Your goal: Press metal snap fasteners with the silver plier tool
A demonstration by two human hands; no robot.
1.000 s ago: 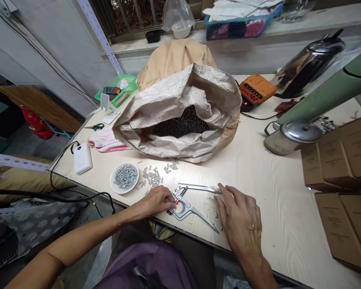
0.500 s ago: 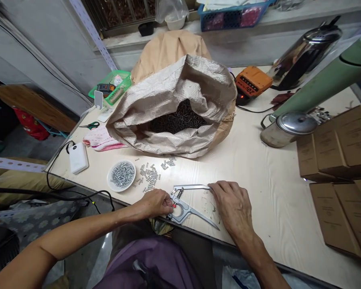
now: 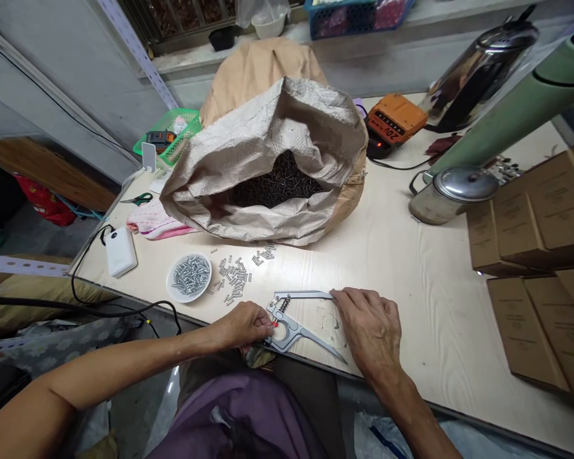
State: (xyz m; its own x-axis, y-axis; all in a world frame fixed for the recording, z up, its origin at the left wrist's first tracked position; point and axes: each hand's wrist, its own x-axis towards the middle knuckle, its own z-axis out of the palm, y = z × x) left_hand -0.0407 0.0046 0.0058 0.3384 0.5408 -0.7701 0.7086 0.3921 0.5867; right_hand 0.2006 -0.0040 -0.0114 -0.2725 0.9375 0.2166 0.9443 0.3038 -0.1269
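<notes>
Silver hand-press pliers [image 3: 291,328] with a coil spring between their arms lie at the table's front edge, handles spread to the right. My left hand [image 3: 249,324] is closed in a pinch at the jaw end, on a small red piece [image 3: 274,324] mostly covered by the fingertips. Over the end of the upper handle, my right hand [image 3: 370,325] is curled, thumb and fingers on its tip. Small silver spring-like pieces [image 3: 234,277] lie loose beyond my left hand. More metal pieces fill a white bowl [image 3: 172,294] beside them.
A large sack [image 3: 191,185] of dark screw-like pieces stands behind. Brown boxes [image 3: 526,325] and a lidded mug [image 3: 433,207] are at right, an orange battery [image 3: 397,118] further back. At left are a white power bank [image 3: 121,252], scissors [image 3: 141,199] and a green basket [image 3: 175,153].
The view has shifted slightly, so the sack, bowl and boxes sit a little further left and higher. Both hands keep nearly the same places at the pliers.
</notes>
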